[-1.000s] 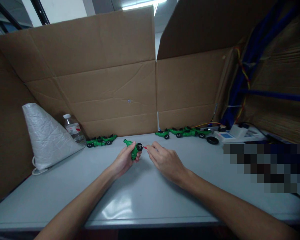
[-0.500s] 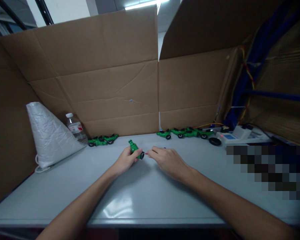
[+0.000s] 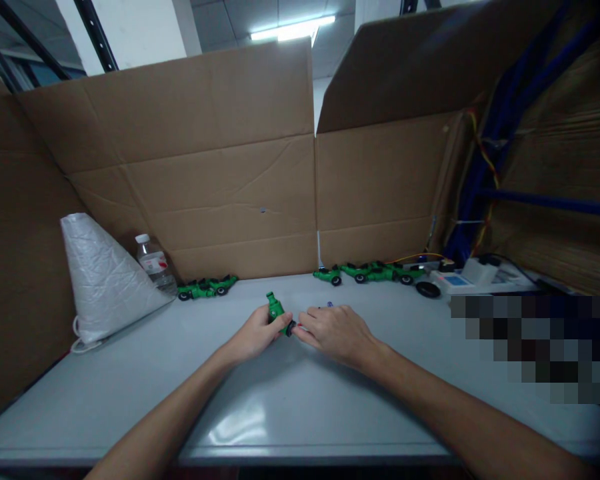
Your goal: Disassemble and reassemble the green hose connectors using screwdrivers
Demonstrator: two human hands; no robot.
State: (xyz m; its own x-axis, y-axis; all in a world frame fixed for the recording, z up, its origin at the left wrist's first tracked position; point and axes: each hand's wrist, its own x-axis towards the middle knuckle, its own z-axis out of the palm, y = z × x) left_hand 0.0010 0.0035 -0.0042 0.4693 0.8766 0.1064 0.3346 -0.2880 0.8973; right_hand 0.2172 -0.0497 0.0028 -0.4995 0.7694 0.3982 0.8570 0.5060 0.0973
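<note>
The left hand (image 3: 253, 337) kept its grip closed on the green car (image 3: 276, 312), now lower. The right hand (image 3: 336, 329) pinched its wheel (image 3: 291, 328); bare bench (image 3: 280, 407) lay open nearside.

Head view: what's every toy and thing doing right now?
Toy car: held in left hand, tilted.
Right hand: fingertips at the car's black wheel.
Bottle: upright, cap on.
Bag: lying on table.
Other cars: parked along the cardboard.
</note>
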